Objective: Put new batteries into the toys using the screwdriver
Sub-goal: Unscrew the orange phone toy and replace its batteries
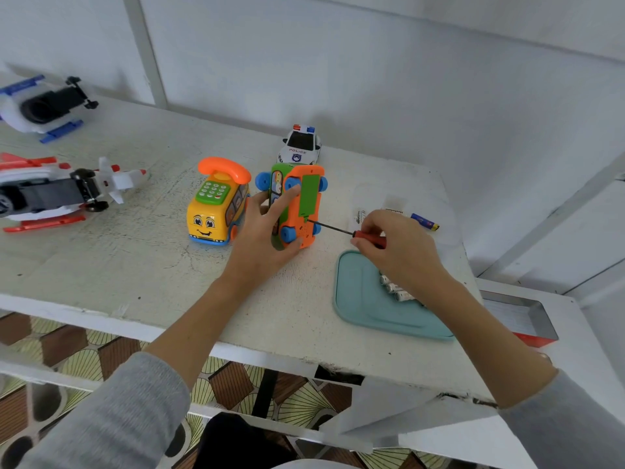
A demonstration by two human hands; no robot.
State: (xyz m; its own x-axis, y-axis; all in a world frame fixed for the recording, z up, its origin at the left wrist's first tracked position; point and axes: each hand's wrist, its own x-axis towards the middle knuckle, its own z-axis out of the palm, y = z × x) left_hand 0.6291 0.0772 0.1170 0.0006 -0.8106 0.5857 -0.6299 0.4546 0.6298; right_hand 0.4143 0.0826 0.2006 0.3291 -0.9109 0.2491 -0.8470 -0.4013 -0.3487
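We are steadying one orange and green toy bus (pixel 297 206), tipped on its side near the middle of the table (pixel 135 265) with its underside facing right and its long axis running away from us. Our left hand (pixel 267 231) is gripping it, index finger lying across the orange base. Our right hand (pixel 392 245) is pinching the one red-handled screwdriver (pixel 345 230), whose shaft is lying nearly level and pointing left, tip at the green battery cover (pixel 309 198). Left of the bus we are seeing one yellow phone bus (pixel 216 206); behind it, one car marked "POLICE" (pixel 300 145); further left, two flipped vehicles. Right of the bus are one blue battery (pixel 425 221) and one teal tray (pixel 358 299) holding about three white batteries (pixel 394 287).
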